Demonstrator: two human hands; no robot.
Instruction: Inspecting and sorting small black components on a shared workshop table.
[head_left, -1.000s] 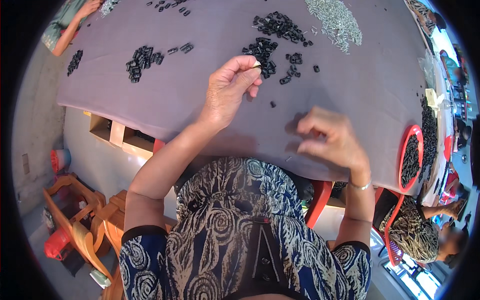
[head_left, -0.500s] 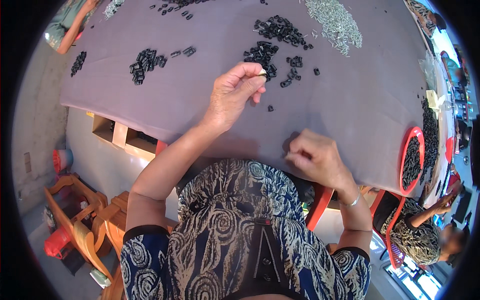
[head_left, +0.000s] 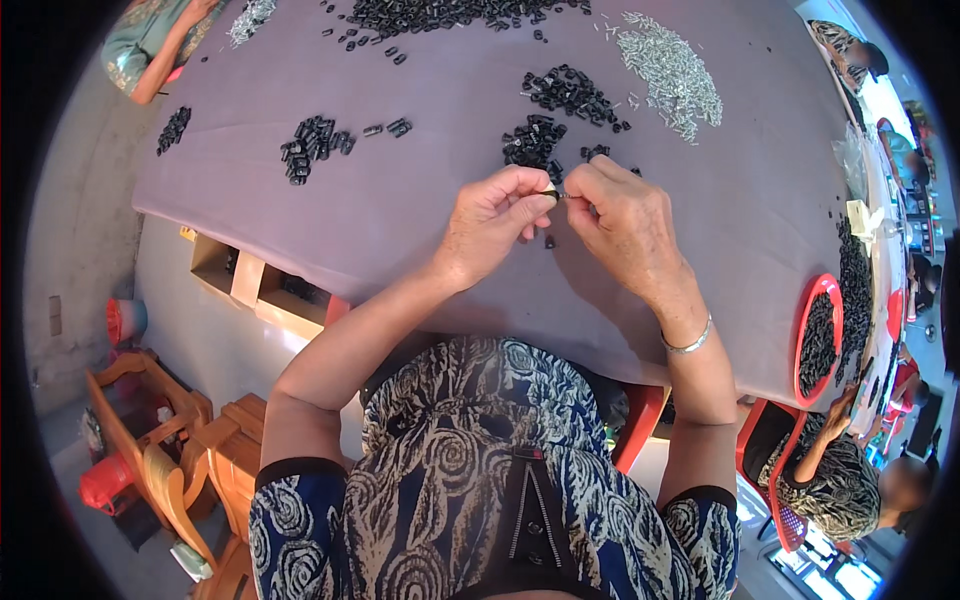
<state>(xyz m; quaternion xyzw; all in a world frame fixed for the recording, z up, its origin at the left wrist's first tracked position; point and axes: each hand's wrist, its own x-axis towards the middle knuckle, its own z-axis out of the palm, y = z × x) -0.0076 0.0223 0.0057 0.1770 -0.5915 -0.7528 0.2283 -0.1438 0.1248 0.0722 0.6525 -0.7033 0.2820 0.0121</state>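
Note:
My left hand (head_left: 500, 215) is closed in a pinch over the middle of the table. Between its thumb and forefinger is a small black plastic part (head_left: 551, 195), mostly covered by the fingertips. My right hand (head_left: 625, 220) meets it from the right, thumb and forefinger pinching a thin silver metal pin (head_left: 565, 196) whose tip points at the black part. Whether the two pieces touch is too small to tell. Just beyond my hands lies a pile of black parts (head_left: 532, 140), with another black pile (head_left: 568, 92) behind it. A single black piece (head_left: 549, 242) rests below my fingertips.
A heap of silver pins (head_left: 670, 75) lies at the far right. More black parts (head_left: 315, 145) sit to the left, and a red-rimmed basket (head_left: 820, 335) of them stands at the right edge. Open cardboard boxes (head_left: 230, 270) are below the table's left edge. Other people sit around the table.
My right hand has risen from near the table's front edge to meet my left fingertips. My left hand keeps its pinch. The view has shifted slightly, showing more of the far table.

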